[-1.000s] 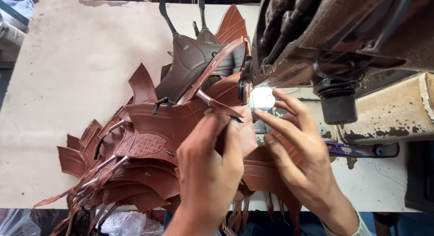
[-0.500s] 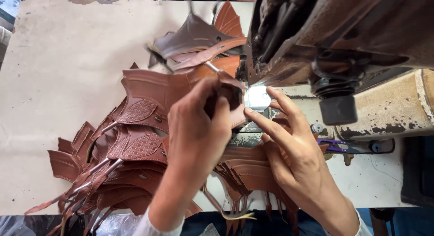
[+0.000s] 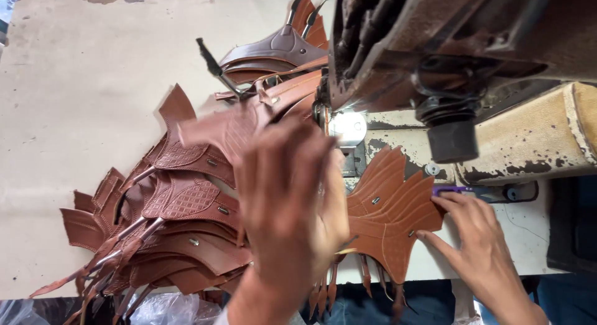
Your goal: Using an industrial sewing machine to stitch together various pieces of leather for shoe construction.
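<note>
**L hand lifts a leather piece by the needle; R hand rests at the stack edge**

L hand [image 3: 289, 200] is raised over the counter [image 3: 74, 113], blurred, back of hand toward cam. It seems to hold a brown leather piece [image 3: 227, 129] that runs up-left from the fingers, long axis slanting from near-right to far-left; can't tell how tight the grip is, fingers hidden behind the hand. That piece sits just left of the sewing machine [image 3: 448, 45] and its lamp [image 3: 347, 127].

R hand [image 3: 482, 250] lies flat and open, holding nothing, fingertips touching the right edge of a fanned stack [image 3: 388, 207] under the machine head and near a purple tool [image 3: 451, 190]. L hand is the nearer one to the lifted piece.

Left, a big pile [image 3: 174, 232] of like pieces w/ straps spreads over the counter. More pieces [image 3: 280, 48] lie far, behind the machine.
</note>
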